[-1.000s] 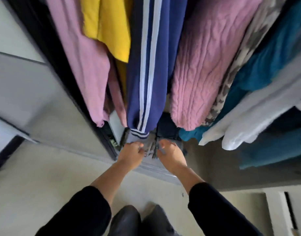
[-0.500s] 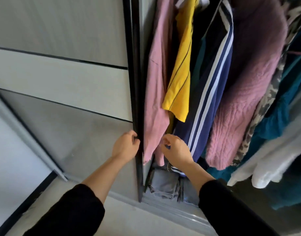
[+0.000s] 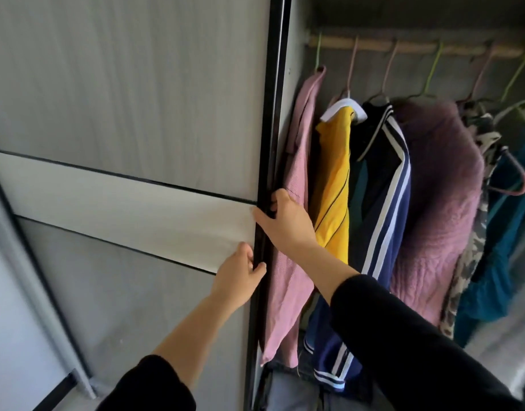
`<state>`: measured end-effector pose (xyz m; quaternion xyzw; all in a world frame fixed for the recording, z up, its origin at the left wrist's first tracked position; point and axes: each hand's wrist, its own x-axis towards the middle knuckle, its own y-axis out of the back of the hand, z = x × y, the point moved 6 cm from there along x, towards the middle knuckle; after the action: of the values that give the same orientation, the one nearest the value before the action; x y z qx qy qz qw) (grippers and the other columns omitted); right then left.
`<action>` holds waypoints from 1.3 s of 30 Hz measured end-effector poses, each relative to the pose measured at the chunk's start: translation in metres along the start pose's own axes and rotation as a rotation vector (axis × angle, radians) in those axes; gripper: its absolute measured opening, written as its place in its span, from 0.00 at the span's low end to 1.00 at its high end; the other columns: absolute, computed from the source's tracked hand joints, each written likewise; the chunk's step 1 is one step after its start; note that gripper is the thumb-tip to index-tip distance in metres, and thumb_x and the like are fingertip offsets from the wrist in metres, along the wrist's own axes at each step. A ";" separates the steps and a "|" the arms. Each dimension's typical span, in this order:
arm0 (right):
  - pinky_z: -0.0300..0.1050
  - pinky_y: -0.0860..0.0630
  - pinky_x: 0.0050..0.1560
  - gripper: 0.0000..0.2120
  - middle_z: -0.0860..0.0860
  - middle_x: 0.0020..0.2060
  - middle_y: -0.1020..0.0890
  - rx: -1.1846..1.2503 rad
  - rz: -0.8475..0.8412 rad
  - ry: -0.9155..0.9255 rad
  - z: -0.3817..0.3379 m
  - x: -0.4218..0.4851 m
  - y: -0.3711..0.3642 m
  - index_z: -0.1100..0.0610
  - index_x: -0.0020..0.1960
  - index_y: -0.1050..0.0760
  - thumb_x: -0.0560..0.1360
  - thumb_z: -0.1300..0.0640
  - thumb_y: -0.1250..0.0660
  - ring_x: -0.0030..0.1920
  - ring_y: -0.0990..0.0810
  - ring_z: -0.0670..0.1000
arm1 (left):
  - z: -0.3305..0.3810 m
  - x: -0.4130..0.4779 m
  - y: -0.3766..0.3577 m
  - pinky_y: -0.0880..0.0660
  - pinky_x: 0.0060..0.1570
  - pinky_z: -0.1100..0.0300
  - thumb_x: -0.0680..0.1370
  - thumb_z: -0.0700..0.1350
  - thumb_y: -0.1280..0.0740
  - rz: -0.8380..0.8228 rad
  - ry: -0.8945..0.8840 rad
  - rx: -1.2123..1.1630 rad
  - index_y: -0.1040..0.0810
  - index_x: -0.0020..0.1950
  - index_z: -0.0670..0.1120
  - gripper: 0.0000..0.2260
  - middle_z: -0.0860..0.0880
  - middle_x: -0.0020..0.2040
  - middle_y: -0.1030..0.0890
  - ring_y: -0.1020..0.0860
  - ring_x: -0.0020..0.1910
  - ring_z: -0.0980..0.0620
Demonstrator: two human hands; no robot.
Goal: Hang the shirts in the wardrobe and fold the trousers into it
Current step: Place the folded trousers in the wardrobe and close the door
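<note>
The wardrobe's grey sliding door point(image 3: 130, 114) fills the left half, and its black edge point(image 3: 270, 129) runs down the middle. My left hand point(image 3: 237, 274) grips that black edge low down. My right hand point(image 3: 288, 223) grips the same edge higher up, fingers curled round it. Right of the edge hang a pink shirt point(image 3: 297, 203), a yellow shirt point(image 3: 332, 185), a navy striped jacket point(image 3: 386, 203) and a mauve knitted sweater point(image 3: 433, 203) on hangers from a wooden rail point(image 3: 418, 48). Folded grey trousers point(image 3: 294, 393) lie on the wardrobe floor below them.
Further right hang a leopard-print garment point(image 3: 475, 232) and a teal one point(image 3: 498, 247). A second door panel with a grey frame point(image 3: 32, 262) stands at the far left. Coloured hanger hooks sit close together along the rail.
My view has risen from the wardrobe floor to the rail. Both hands left the folded trousers; the left took the door edge, and the right then joined it there.
</note>
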<state>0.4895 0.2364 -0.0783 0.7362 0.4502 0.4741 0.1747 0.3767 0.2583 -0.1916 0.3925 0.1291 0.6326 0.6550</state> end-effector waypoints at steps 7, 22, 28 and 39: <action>0.45 0.22 0.33 0.19 0.50 0.35 0.25 -0.010 -0.014 -0.020 -0.008 0.020 0.001 0.57 0.60 0.34 0.78 0.45 0.37 0.34 0.23 0.49 | 0.007 0.006 0.003 0.36 0.32 0.59 0.78 0.61 0.40 0.056 -0.073 0.231 0.37 0.43 0.47 0.18 0.50 0.32 0.26 0.23 0.35 0.47; 0.46 0.26 0.30 0.15 0.51 0.31 0.27 0.014 -0.087 0.078 0.002 0.021 0.018 0.58 0.49 0.31 0.77 0.46 0.36 0.32 0.23 0.54 | 0.026 0.003 -0.004 0.34 0.32 0.57 0.77 0.56 0.36 0.147 0.024 0.267 0.41 0.33 0.49 0.19 0.48 0.32 0.23 0.27 0.32 0.46; 0.43 0.30 0.27 0.14 0.50 0.30 0.27 0.047 -0.034 0.091 0.037 0.006 0.051 0.57 0.46 0.32 0.76 0.46 0.35 0.30 0.25 0.52 | 0.065 -0.012 -0.034 0.32 0.34 0.54 0.76 0.56 0.36 0.134 0.007 0.241 0.37 0.36 0.46 0.17 0.47 0.32 0.23 0.27 0.34 0.44; 0.52 0.25 0.32 0.16 0.52 0.32 0.25 0.063 -0.020 0.025 0.133 -0.045 0.154 0.58 0.44 0.35 0.75 0.46 0.34 0.31 0.27 0.52 | 0.175 -0.059 -0.119 0.31 0.35 0.55 0.78 0.57 0.40 0.073 -0.065 0.257 0.37 0.39 0.47 0.16 0.49 0.34 0.23 0.26 0.34 0.48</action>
<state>0.6733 0.1394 -0.0626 0.7309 0.4746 0.4668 0.1505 0.5702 0.1548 -0.1767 0.4978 0.1734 0.6214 0.5797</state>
